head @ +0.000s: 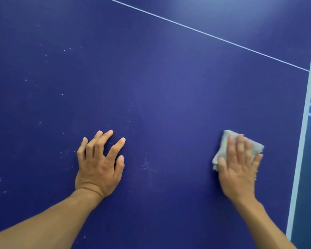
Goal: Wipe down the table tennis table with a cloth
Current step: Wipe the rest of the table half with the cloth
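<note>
cloth (241, 146): soft, light, folded; flattens under palm
right hand (239, 169): fingers straight, pressing cloth onto table (169, 87)
left hand (99, 164): spread, braced beside

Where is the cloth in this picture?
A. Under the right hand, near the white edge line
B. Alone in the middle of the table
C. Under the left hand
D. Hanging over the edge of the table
A: the right hand lies with straight fingers on the cloth, close to the white edge line, while the left hand rests bare on the table.
</note>
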`<state>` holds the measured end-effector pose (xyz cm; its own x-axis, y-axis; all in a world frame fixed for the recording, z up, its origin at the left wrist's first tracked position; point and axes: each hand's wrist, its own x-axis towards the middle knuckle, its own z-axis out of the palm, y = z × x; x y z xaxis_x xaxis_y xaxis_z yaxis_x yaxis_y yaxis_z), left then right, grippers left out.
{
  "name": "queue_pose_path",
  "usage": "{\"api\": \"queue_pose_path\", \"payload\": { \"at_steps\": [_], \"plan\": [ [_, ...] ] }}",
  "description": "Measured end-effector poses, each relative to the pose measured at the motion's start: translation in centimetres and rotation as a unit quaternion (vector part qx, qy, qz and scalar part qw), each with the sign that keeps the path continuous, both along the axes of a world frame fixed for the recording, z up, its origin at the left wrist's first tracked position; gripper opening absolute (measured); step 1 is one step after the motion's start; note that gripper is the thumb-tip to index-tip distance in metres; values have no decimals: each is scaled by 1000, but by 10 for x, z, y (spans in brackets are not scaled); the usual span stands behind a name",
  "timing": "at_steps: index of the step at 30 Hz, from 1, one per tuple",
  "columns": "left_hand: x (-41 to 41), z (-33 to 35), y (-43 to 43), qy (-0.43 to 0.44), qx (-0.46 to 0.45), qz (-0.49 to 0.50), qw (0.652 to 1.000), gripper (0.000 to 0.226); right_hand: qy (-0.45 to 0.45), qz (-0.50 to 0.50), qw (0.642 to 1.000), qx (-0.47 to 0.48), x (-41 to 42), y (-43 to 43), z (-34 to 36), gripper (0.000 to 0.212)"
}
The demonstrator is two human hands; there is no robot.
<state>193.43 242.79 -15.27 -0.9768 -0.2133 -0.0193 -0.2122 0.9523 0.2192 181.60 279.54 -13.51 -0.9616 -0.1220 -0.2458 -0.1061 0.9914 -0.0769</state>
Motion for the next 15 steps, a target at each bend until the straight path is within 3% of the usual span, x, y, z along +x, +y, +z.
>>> {"api": "queue_pose_path", "payload": {
  "at_steps": [2,3,5,7,10,13,15],
  "plan": [
    [0,0,0,4,4,2,1000,46,3,-247,969,-7,-42,23,4,75],
    [1,0,0,6,5,3,1000,46,13,-310,951,-11,-60,25,5,74],
    [2,0,0,9,6,2,1000,46,27,-345,938,-6,-90,8,2,69],
    [3,0,0,10,8,3,1000,46,33,-284,958,4,-106,-32,-3,67],
    [4,0,1,10,11,6,1000,47,19,-68,997,-30,-83,-113,-5,67],
    [5,0,0,4,14,9,1000,48,21,162,986,-33,13,-162,-6,69],
    [7,1,-1,0,18,11,1000,48,14,237,970,-50,96,-158,-6,67]
  ]
}}
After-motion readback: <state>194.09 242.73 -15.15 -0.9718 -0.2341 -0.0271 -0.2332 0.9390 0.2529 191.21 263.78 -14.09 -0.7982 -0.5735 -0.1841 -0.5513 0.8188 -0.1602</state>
